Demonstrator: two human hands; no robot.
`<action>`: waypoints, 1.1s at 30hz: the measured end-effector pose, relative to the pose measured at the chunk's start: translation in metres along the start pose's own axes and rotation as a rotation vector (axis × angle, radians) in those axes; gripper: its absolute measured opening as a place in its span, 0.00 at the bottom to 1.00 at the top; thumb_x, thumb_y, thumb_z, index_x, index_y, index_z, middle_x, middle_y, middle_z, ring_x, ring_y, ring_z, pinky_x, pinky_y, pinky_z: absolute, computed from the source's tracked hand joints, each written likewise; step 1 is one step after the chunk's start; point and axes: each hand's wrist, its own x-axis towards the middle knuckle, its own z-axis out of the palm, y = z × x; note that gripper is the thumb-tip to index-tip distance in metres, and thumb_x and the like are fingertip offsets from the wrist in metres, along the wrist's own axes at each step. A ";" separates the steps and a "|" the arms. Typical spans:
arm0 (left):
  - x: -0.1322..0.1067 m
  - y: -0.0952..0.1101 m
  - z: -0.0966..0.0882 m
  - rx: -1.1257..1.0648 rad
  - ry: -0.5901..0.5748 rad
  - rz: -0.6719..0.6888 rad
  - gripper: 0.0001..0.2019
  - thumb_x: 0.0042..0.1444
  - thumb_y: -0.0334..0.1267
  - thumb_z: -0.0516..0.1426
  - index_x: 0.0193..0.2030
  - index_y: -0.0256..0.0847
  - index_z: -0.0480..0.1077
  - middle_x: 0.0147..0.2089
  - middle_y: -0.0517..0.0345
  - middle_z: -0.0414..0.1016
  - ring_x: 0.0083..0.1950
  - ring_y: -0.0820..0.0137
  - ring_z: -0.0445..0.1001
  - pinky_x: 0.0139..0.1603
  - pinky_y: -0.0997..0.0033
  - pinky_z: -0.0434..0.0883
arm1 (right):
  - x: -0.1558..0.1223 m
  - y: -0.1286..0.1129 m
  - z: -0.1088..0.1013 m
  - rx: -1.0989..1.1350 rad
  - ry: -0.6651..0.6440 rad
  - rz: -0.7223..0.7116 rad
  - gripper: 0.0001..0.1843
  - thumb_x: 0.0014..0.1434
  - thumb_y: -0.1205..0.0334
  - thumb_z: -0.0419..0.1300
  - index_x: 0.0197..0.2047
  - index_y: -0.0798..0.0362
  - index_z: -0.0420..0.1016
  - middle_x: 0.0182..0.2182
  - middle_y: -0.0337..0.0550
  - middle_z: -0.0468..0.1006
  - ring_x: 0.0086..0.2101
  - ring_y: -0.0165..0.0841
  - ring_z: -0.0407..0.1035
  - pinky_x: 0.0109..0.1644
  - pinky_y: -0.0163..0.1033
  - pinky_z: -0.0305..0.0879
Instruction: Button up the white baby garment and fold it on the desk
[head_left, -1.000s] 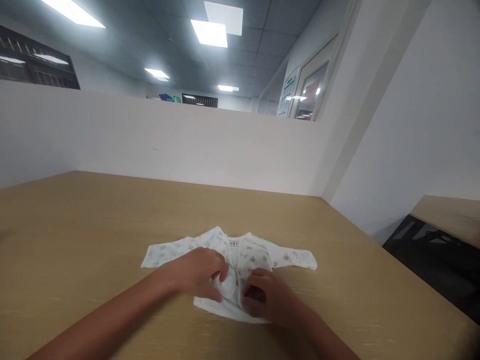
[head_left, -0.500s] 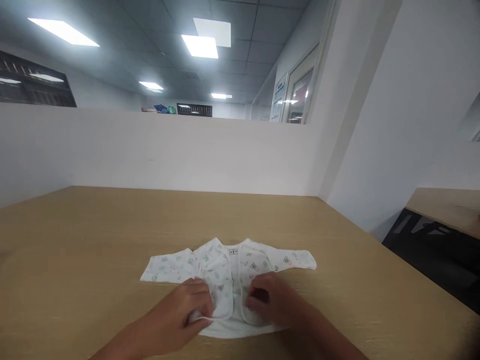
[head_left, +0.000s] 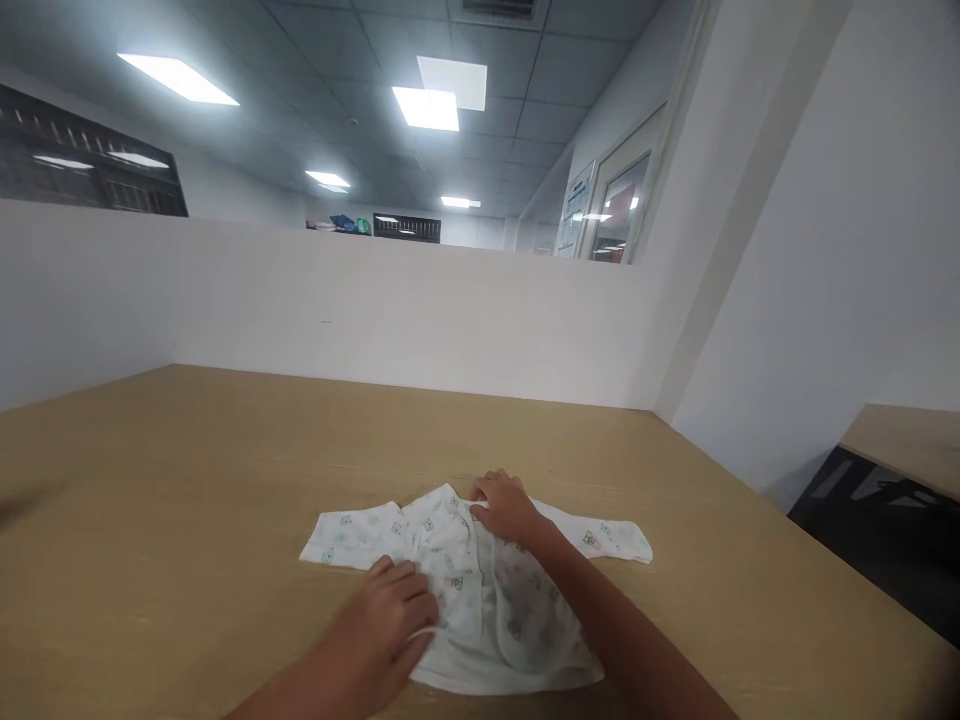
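Observation:
A white long-sleeved baby shirt with small printed animals lies spread on the table, its front parted down the middle and both sleeves stretched out sideways. My left hand is closed on the edge of the front panel at the lower left, where the white trim shows by the thumb. At the neckline, my right hand has its fingers curled over the collar, and that forearm crosses the right panel. The collar label and part of the right shoulder are hidden beneath this hand.
The wooden table ends at a low white partition at the back. A white wall rises on the right. Beyond it, another tabletop stands above something dark.
My right hand has moved up from the lower right front panel to the collar. My left hand stays at the left panel. The camera view has shifted slightly.

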 end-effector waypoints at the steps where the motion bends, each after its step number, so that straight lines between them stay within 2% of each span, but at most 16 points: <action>1: 0.000 -0.002 -0.003 -0.010 0.043 -0.021 0.06 0.63 0.29 0.55 0.39 0.44 0.72 0.38 0.57 0.75 0.42 0.63 0.72 0.47 0.58 0.63 | 0.004 0.000 0.004 -0.006 -0.003 0.026 0.02 0.63 0.70 0.65 0.38 0.55 0.77 0.40 0.45 0.78 0.45 0.38 0.67 0.53 0.43 0.56; 4: 0.001 0.001 -0.017 -0.027 0.264 -0.035 0.03 0.68 0.38 0.57 0.44 0.44 0.71 0.41 0.54 0.76 0.41 0.63 0.71 0.45 0.58 0.65 | 0.007 0.002 0.010 -0.004 -0.011 0.075 0.03 0.63 0.70 0.64 0.37 0.56 0.76 0.39 0.43 0.78 0.42 0.35 0.67 0.48 0.39 0.55; 6: 0.000 0.011 -0.024 -0.027 0.361 0.069 0.05 0.66 0.40 0.61 0.45 0.44 0.71 0.40 0.54 0.75 0.41 0.64 0.70 0.44 0.59 0.66 | 0.006 0.002 0.011 0.004 -0.011 0.088 0.02 0.63 0.70 0.64 0.37 0.56 0.76 0.39 0.43 0.78 0.42 0.34 0.67 0.46 0.38 0.54; 7: 0.000 0.018 -0.024 -0.022 0.359 0.148 0.05 0.65 0.38 0.62 0.44 0.44 0.70 0.38 0.55 0.74 0.39 0.65 0.70 0.42 0.60 0.66 | 0.005 0.002 0.011 0.008 -0.009 0.092 0.02 0.64 0.69 0.64 0.37 0.55 0.76 0.40 0.42 0.78 0.42 0.33 0.67 0.46 0.37 0.54; 9: -0.001 0.031 -0.014 0.024 0.321 0.317 0.02 0.65 0.35 0.61 0.42 0.44 0.71 0.35 0.57 0.72 0.37 0.67 0.69 0.40 0.62 0.67 | 0.004 0.003 0.010 0.015 -0.007 0.097 0.02 0.65 0.67 0.64 0.38 0.55 0.76 0.40 0.42 0.78 0.42 0.33 0.67 0.46 0.37 0.54; 11: -0.002 0.038 0.006 0.132 0.328 0.407 0.01 0.64 0.33 0.60 0.40 0.43 0.72 0.33 0.57 0.72 0.37 0.67 0.69 0.43 0.61 0.69 | 0.004 0.004 0.011 0.017 -0.006 0.101 0.02 0.65 0.66 0.64 0.38 0.54 0.76 0.41 0.42 0.78 0.43 0.34 0.67 0.47 0.37 0.54; 15: -0.005 0.035 0.044 0.302 0.417 0.368 0.06 0.62 0.28 0.59 0.35 0.42 0.70 0.32 0.56 0.70 0.41 0.64 0.70 0.54 0.56 0.66 | 0.006 0.007 0.014 0.007 0.002 0.123 0.03 0.67 0.66 0.65 0.39 0.54 0.77 0.41 0.41 0.78 0.44 0.34 0.68 0.49 0.38 0.53; 19: -0.006 0.024 0.056 0.435 0.406 0.375 0.09 0.60 0.33 0.62 0.30 0.40 0.67 0.32 0.55 0.67 0.42 0.62 0.66 0.49 0.55 0.61 | 0.009 0.009 0.017 -0.028 0.043 0.146 0.04 0.69 0.66 0.62 0.39 0.54 0.76 0.41 0.42 0.78 0.46 0.35 0.67 0.51 0.40 0.51; 23: -0.005 0.020 0.068 0.519 0.506 0.422 0.10 0.60 0.31 0.60 0.28 0.40 0.66 0.30 0.54 0.63 0.38 0.62 0.62 0.44 0.56 0.58 | 0.013 0.010 0.019 -0.062 0.085 0.139 0.05 0.70 0.69 0.58 0.40 0.55 0.74 0.44 0.44 0.78 0.48 0.36 0.67 0.52 0.40 0.51; 26: -0.004 0.018 0.077 0.516 0.533 0.445 0.11 0.59 0.30 0.59 0.27 0.40 0.65 0.28 0.54 0.62 0.38 0.62 0.61 0.42 0.56 0.57 | 0.017 0.009 0.019 -0.077 0.112 0.124 0.07 0.71 0.71 0.56 0.40 0.55 0.74 0.44 0.46 0.78 0.49 0.38 0.67 0.53 0.42 0.51; 30: -0.001 0.019 0.073 0.395 0.566 0.476 0.13 0.56 0.30 0.62 0.27 0.40 0.63 0.27 0.57 0.61 0.36 0.65 0.61 0.39 0.59 0.56 | 0.015 0.001 0.011 -0.061 0.146 0.084 0.06 0.69 0.72 0.57 0.38 0.55 0.73 0.44 0.46 0.78 0.49 0.39 0.67 0.54 0.43 0.52; 33: 0.001 0.025 0.048 0.154 0.524 0.457 0.09 0.61 0.32 0.61 0.31 0.42 0.66 0.31 0.58 0.69 0.37 0.66 0.66 0.40 0.60 0.60 | -0.003 -0.012 0.000 -0.015 0.188 0.027 0.04 0.67 0.71 0.58 0.40 0.54 0.73 0.44 0.45 0.77 0.49 0.38 0.67 0.55 0.42 0.55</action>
